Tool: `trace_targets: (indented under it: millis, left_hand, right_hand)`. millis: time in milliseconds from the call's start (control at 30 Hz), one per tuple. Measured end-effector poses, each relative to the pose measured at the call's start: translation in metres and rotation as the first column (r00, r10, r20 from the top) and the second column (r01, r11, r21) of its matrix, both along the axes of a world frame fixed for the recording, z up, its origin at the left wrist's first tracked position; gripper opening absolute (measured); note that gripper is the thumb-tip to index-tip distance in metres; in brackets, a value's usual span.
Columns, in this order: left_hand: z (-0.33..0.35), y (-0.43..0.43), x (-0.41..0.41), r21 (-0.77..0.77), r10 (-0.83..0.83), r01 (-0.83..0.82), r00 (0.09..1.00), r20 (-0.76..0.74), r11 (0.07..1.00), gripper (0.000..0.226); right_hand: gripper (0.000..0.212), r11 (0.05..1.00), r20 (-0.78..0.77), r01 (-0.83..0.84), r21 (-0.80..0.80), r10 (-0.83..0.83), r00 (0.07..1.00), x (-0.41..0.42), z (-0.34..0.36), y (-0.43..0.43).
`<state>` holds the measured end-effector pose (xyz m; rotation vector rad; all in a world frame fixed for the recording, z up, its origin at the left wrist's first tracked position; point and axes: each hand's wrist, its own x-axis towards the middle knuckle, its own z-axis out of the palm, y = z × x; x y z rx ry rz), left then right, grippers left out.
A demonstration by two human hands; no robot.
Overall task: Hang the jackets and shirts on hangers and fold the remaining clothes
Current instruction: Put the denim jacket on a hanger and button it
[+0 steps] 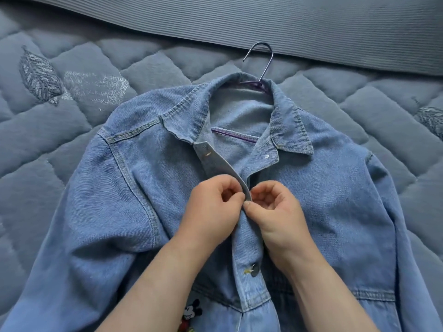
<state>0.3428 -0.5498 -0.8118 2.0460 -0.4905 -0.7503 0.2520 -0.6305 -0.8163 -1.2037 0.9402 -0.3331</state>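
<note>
Light-blue denim jacket (311, 200) is lying front-up on a quilted grey-blue bedspread (60, 140) — purple hanger with a metal hook (260, 65) inside the collar. Left hand (213, 209) and right hand (275, 209) are both pinching the placket mid-chest. A ribbed grey-blue cushion (311, 27) is running along the far edge.

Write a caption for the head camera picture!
Left hand and right hand button a blue denim jacket on a purple hanger.

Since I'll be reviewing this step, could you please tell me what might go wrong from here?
The left hand and right hand pinch the placket of the denim jacket; the fastening, hidden by fingers, may slip loose. The top button is undone, so the jacket might slide off the hanger when lifted.
</note>
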Motion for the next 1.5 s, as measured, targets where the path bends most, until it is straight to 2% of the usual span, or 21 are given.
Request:
trace_targets:
  millis: [67,133,200,300,333,400,500,600,633,733,800,867,933,1000,1067,1167,1300,1333,1400,1433,1500]
  left_hand:
    - [0.002,-0.001,0.005,0.090,-0.174,0.163,0.977,0.121,0.982,0.017]
    - [0.001,-0.003,0.011,0.184,-0.261,0.234,0.955,0.138,0.955,0.020]
    - [-0.002,-0.005,0.013,0.229,-0.265,0.231,0.955,0.132,0.946,0.024]
    - [-0.002,-0.006,0.012,0.213,-0.199,0.173,0.974,0.106,0.961,0.025]
    - [-0.002,-0.006,0.012,0.202,-0.172,0.153,0.982,0.079,0.967,0.024]
    - [-0.001,-0.007,0.013,0.173,-0.112,0.116,0.993,-0.029,0.978,0.021]
    - [0.001,-0.008,0.014,0.116,-0.017,0.048,0.967,-0.253,0.992,0.025]
    - [0.005,-0.010,0.019,0.070,0.048,-0.013,0.850,-0.525,0.997,0.029]
    - [0.006,-0.011,0.022,0.068,0.056,-0.020,0.814,-0.579,0.997,0.030]
    - [0.008,-0.014,0.025,0.075,0.085,-0.048,0.762,-0.642,0.996,0.028]
    - [0.007,-0.016,0.025,0.087,0.122,-0.085,0.747,-0.654,0.993,0.027]
    - [0.007,-0.018,0.025,0.111,0.158,-0.113,0.738,-0.656,0.987,0.025]
    - [0.005,-0.019,0.024,0.143,0.189,-0.127,0.751,-0.633,0.982,0.023]
    - [0.003,-0.018,0.019,0.155,0.167,-0.095,0.806,-0.567,0.983,0.022]
    - [0.002,-0.016,0.013,0.158,0.105,-0.036,0.884,-0.456,0.987,0.024]
    - [0.001,-0.013,0.013,0.205,0.048,0.015,0.952,-0.301,0.979,0.022]
    - [0.000,-0.015,0.019,0.261,0.012,0.052,0.972,-0.236,0.964,0.016]
    - [0.000,-0.014,0.020,0.236,0.046,0.013,0.969,-0.241,0.972,0.016]
    - [0.003,-0.011,0.025,0.145,0.192,-0.164,0.961,-0.202,0.976,0.020]
    - [0.006,-0.011,0.028,0.093,0.287,-0.275,0.944,-0.163,0.957,0.029]
    - [0.009,-0.013,0.035,0.014,0.423,-0.425,0.895,-0.142,0.905,0.052]
  right_hand:
    - [0.035,0.999,-0.007,-0.012,-0.040,0.012,1.000,-0.001,-0.001,0.000]
    - [0.034,0.997,-0.016,-0.023,-0.075,0.022,1.000,0.000,-0.002,0.001]
    - [0.030,0.986,-0.085,-0.056,-0.155,0.043,0.995,0.000,-0.004,0.004]
    - [0.013,0.911,-0.348,-0.215,-0.351,0.086,0.934,0.002,-0.004,0.006]
    - [0.015,0.891,-0.402,-0.254,-0.376,0.090,0.911,0.002,-0.005,0.006]
    - [0.021,0.923,-0.407,-0.245,-0.298,0.110,0.907,0.003,-0.006,0.004]
    - [0.024,0.993,-0.296,-0.112,-0.031,0.098,0.950,0.007,-0.002,0.003]
    - [0.012,0.994,-0.207,-0.066,0.087,0.082,0.975,0.008,-0.001,0.004]
    - [0.020,0.993,-0.184,-0.067,0.101,0.084,0.979,0.007,0.000,0.004]
    - [0.033,0.983,-0.111,-0.059,0.171,0.078,0.991,0.004,0.002,0.002]
    - [0.031,0.984,-0.100,-0.072,0.161,0.089,0.991,0.003,0.003,0.002]
    - [0.026,0.992,-0.139,-0.113,0.055,0.120,0.983,0.002,0.000,0.001]
    - [0.022,0.968,-0.236,-0.193,-0.158,0.153,0.960,0.001,-0.004,0.002]
    - [0.017,0.904,-0.355,-0.241,-0.353,0.109,0.929,0.002,-0.007,0.005]
    - [0.018,0.878,-0.393,-0.206,-0.432,0.022,0.919,0.004,-0.007,0.006]
    - [0.016,0.882,-0.422,-0.190,-0.432,-0.011,0.907,0.005,-0.008,0.003]
    - [0.013,0.918,-0.426,-0.270,-0.289,0.129,0.895,0.000,-0.005,-0.008]
    - [0.013,0.940,-0.392,-0.247,-0.234,0.141,0.909,-0.001,-0.002,-0.014]
    - [0.017,0.986,-0.275,-0.089,-0.143,0.046,0.960,0.000,0.005,-0.027]
    - [0.023,0.989,-0.239,-0.027,-0.145,-0.009,0.971,0.004,0.007,-0.035]
    - [0.031,0.972,-0.224,-0.054,-0.231,0.001,0.975,0.014,0.008,-0.046]
